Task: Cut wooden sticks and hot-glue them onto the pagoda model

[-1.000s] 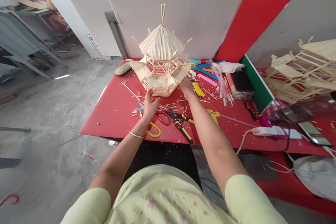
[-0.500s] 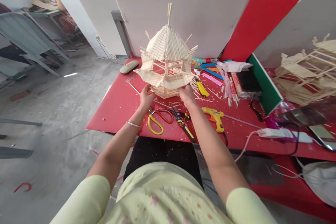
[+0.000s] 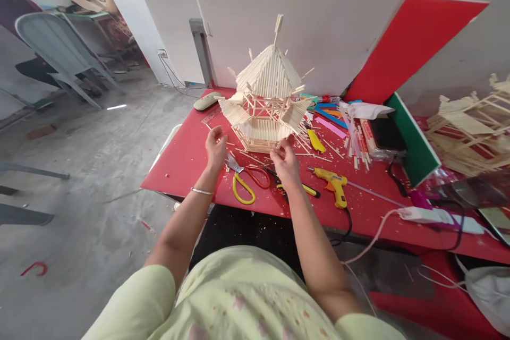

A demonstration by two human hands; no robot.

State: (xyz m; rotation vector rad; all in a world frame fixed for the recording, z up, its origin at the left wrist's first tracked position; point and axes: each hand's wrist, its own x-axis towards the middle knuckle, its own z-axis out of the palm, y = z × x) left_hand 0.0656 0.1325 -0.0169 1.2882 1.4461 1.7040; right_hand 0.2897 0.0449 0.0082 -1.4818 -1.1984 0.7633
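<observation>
A pagoda model (image 3: pixel 268 77) made of thin pale wooden sticks stands upright on the red table, with a pointed roof, a wider lower eave and a stick base. My left hand (image 3: pixel 216 150) is to the left of the base, apart from it, its fingers loosely bent and nothing seen in them. At the front right corner of the base is my right hand (image 3: pixel 287 166), thumb and fingers apart; whether the fingertips touch the sticks I cannot tell. Scissors (image 3: pixel 244 183) with a yellow and a red handle lie between my forearms. Pliers (image 3: pixel 308 190) are partly hidden behind my right wrist.
A yellow glue gun (image 3: pixel 332 183) with a cord lies right of my right arm. A yellow cutter (image 3: pixel 316 141), loose sticks and paper strips are scattered behind it. A computer mouse (image 3: pixel 207 101) sits at the left. Another stick model (image 3: pixel 470 122) stands beyond a green board (image 3: pixel 414 135).
My left hand has let go of the model's base and moved left. The model has turned, so a flat roof side now faces me. My right hand has drawn back slightly.
</observation>
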